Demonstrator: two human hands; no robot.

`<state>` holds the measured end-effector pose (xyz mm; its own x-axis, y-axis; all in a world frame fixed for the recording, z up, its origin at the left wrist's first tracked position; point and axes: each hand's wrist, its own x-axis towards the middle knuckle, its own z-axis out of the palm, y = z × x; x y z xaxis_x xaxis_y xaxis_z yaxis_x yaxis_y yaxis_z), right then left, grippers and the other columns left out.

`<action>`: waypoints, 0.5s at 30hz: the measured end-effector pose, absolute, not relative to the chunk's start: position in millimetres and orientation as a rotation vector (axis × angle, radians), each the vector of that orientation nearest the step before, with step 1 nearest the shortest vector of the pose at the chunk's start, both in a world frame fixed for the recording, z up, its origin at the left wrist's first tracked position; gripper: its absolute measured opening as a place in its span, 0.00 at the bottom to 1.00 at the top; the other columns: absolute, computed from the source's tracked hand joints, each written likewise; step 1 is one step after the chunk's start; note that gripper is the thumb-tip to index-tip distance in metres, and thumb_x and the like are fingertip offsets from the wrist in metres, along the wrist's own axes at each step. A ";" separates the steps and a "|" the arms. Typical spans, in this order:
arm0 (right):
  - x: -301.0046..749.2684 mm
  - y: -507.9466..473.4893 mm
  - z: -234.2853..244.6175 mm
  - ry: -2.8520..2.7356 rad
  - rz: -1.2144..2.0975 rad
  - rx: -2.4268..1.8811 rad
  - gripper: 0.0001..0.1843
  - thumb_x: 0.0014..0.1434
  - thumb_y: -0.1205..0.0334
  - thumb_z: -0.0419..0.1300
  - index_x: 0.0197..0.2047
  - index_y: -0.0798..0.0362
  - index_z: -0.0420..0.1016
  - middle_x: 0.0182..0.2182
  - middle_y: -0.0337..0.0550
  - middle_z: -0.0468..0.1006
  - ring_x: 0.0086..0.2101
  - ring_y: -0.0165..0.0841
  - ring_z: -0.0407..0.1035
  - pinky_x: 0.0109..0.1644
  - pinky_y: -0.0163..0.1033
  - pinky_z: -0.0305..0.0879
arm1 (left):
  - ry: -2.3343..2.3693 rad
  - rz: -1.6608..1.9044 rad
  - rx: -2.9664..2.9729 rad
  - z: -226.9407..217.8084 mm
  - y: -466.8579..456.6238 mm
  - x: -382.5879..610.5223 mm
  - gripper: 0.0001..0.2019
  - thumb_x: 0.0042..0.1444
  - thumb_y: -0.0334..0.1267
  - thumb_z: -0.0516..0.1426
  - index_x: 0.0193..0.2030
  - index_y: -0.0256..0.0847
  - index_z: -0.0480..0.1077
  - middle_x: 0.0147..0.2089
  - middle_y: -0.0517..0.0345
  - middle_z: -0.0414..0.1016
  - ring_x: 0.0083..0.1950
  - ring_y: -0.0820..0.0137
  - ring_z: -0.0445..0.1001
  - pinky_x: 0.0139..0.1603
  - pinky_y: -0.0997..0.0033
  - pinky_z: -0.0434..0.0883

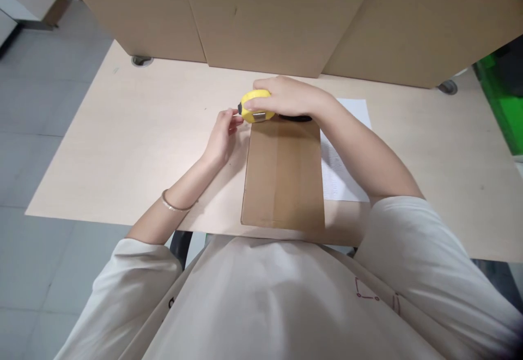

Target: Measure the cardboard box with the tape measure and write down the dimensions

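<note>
While the right hand (281, 92) grasps the tape measure (255, 101) at the carton's (283, 177) far end, the left hand (223, 135), hold unclear, adjoins its tip (239, 109); apparent alignment demands steadiness next.

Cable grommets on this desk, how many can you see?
2: the left grommet near the back left corner of the desk, the right grommet near the back right corner. Others may be hidden.

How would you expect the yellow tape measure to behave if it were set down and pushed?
The tape measure would probably stay stiff, as its case looks like hard plastic. Its rounded outline suggests it might rock or roll if stood on edge.
</note>
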<state>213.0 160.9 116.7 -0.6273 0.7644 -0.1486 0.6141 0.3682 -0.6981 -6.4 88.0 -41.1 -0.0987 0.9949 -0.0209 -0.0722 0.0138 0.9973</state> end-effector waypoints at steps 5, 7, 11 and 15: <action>215.2 155.9 98.7 -2.195 1.228 -1.149 0.24 0.64 0.46 0.83 0.45 0.45 0.74 0.45 0.44 0.83 0.49 0.45 0.78 0.47 0.43 0.72 | 1.094 1.142 1.500 -14.5 -6.5 -37.0 0.43 0.67 0.82 0.71 0.76 0.56 0.77 0.75 0.42 0.84 0.81 0.42 0.81 0.88 0.32 0.76; 226.1 153.9 92.8 -2.006 1.301 -1.086 0.20 0.67 0.50 0.81 0.49 0.46 0.77 0.48 0.44 0.85 0.51 0.42 0.79 0.51 0.42 0.75 | 1.008 1.026 1.763 -18.8 -41.4 -44.9 0.59 0.52 0.81 0.82 0.83 0.58 0.73 0.80 0.38 0.79 0.82 0.36 0.80 0.86 0.27 0.79; 258.7 155.1 85.4 -1.759 1.387 -1.093 0.12 0.77 0.51 0.71 0.53 0.46 0.76 0.53 0.45 0.88 0.51 0.39 0.84 0.57 0.42 0.80 | 1.018 0.925 1.982 -34.5 -86.7 -49.0 0.71 0.45 0.75 0.87 0.91 0.61 0.64 0.82 0.34 0.80 0.80 0.32 0.84 0.76 0.24 0.89; 293.1 161.2 74.6 -1.572 1.334 -1.342 0.15 0.77 0.46 0.72 0.50 0.43 0.73 0.45 0.44 0.89 0.41 0.42 0.86 0.39 0.41 0.77 | 1.268 0.895 2.062 -35.3 -115.0 -45.9 0.37 0.73 0.69 0.75 0.79 0.53 0.82 0.72 0.42 0.93 0.76 0.40 0.91 0.80 0.26 0.88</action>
